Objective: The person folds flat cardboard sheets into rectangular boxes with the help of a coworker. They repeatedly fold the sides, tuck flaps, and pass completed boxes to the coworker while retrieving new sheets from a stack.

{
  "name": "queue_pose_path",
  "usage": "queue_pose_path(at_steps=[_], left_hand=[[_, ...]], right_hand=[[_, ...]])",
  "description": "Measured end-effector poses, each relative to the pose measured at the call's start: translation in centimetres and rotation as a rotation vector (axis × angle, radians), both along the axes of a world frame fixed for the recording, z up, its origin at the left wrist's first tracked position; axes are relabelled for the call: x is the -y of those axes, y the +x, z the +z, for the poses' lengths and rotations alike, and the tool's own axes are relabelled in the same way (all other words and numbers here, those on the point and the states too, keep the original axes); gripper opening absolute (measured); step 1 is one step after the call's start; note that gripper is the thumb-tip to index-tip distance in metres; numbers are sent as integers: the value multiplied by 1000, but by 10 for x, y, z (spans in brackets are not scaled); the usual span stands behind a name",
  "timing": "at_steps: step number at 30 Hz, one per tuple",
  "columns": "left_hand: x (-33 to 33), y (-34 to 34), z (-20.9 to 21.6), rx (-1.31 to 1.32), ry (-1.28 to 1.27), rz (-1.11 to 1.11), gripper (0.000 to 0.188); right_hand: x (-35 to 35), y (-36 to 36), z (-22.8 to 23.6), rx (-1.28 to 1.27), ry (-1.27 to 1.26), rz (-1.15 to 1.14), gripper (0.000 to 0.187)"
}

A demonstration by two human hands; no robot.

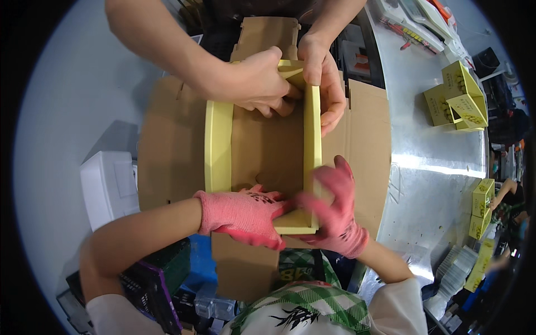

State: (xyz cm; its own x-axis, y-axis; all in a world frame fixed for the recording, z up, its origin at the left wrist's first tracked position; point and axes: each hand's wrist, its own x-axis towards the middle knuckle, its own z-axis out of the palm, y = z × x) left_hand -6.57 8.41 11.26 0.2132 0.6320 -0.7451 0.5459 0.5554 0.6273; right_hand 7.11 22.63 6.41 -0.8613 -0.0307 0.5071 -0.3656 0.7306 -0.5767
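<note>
A yellow-walled open box with a brown bottom stands on spread brown cardboard. My left hand, in a pink knitted glove, straddles its near wall by the left corner, fingers inside and the lower part of the hand outside. At the near right corner is my right hand, gloved the same way. Its fingers are apart, partly smeared by motion, and nothing shows in them. Across from me, a co-worker's bare hand reaches inside the far end; the other bare hand holds the far right corner.
On the right runs a metal table bearing yellow cartons, with clear plastic trays nearer me. A white bin stands at left. Dark crates sit low at my left. Another person's arm shows far right.
</note>
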Motion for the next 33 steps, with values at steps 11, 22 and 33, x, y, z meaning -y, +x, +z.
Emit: queue_pose_path(at_steps=[11, 22, 33], left_hand=[[-22, -7, -39, 237, -30, -108, 94], [-9, -11, -37, 297, 251, 98, 68], [-14, -14, -20, 88, 60, -143, 52]], right_hand=[[5, 16, -52, 415, -236, -118, 96], [-13, 13, -33, 455, -482, 38, 84], [15, -27, -68, -42, -1870, -326, 78]])
